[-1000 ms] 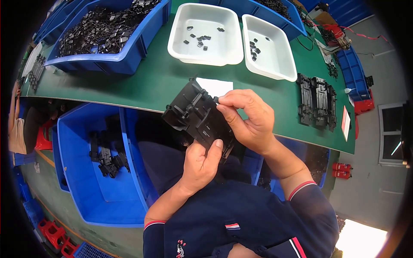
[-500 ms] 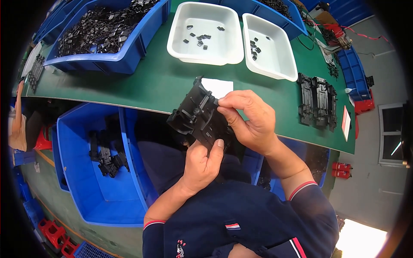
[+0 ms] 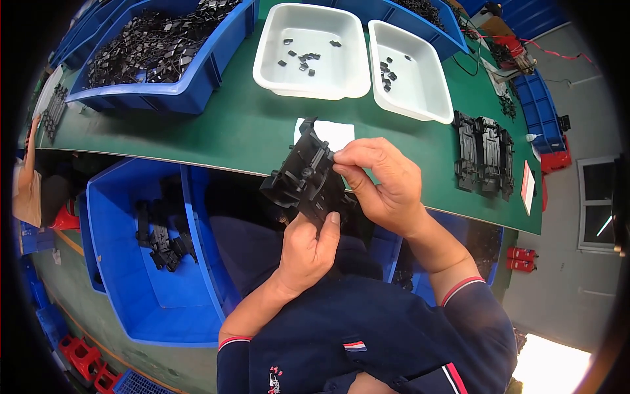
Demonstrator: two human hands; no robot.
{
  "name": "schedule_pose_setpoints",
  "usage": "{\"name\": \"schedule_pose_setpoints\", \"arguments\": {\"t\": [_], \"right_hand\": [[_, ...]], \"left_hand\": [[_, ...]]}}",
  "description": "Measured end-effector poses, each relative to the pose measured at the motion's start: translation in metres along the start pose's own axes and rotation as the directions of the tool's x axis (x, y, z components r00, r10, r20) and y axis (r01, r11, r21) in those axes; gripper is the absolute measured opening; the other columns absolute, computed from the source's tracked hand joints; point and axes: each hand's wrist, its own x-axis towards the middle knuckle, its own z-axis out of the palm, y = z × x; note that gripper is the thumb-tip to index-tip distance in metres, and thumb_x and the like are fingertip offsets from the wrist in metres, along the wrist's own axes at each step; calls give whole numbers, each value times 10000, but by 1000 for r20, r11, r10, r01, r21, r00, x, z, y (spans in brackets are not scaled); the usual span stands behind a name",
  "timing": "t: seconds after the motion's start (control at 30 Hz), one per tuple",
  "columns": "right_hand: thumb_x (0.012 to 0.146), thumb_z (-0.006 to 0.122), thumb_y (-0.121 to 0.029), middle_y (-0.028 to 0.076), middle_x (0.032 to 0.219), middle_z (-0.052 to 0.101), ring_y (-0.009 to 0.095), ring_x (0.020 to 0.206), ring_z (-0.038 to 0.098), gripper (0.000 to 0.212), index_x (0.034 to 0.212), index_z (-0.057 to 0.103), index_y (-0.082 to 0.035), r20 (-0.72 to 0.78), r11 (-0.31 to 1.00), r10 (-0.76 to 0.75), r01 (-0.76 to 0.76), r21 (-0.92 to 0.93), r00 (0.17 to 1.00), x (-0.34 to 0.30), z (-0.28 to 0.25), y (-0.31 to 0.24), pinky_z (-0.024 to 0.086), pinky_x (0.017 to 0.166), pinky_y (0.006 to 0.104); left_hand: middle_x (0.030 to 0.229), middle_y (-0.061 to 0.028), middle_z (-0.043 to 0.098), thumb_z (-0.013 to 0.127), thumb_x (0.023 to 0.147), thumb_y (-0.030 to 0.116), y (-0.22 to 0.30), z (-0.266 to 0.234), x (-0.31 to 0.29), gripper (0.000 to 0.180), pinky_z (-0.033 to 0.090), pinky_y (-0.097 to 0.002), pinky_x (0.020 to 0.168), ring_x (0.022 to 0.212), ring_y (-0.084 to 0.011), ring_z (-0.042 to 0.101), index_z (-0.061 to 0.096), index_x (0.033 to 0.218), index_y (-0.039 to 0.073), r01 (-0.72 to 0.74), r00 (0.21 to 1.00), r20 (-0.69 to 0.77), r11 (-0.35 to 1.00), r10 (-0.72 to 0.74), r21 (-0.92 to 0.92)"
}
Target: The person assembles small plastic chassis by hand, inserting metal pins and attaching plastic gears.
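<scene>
Head view: black plastic part [image 3: 307, 180] gripped between left hand [image 3: 307, 246] and right hand [image 3: 384, 184].

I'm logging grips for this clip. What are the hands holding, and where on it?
Both hold one black plastic part. The left hand grips its lower edge from beneath, and the right hand pinches its upper right edge with the fingertips.

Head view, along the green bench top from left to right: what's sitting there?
Blue parts bin → left white tray → right white tray → black housings → white card.
</scene>
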Motion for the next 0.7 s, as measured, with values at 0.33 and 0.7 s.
{"name": "schedule_pose_setpoints", "arguments": {"t": [0.33, 0.7], "right_hand": [[742, 690, 104, 104, 843, 630, 211, 712, 624, 210, 917, 628, 5, 19, 994, -57, 58, -95, 998, 2, -2, 0, 514, 613, 277], [720, 668, 152, 103, 836, 626, 207, 709, 625, 252, 922, 620, 11, 12, 986, -118, 119, -116, 993, 2, 3, 7, 522, 612, 272]], "left_hand": [[797, -155, 605, 546, 873, -25, -2, -1, 0, 209, 467, -338, 611, 671, -271, 596, 568, 1079, -56, -42, 999, 8, 997, 42, 61], [758, -138, 592, 544, 868, -33, -3, -5, 1, 156, 447, -328, 584, 635, -253, 571, 579, 1019, -51, -1, 998, 60, 999, -1, 35]]}}
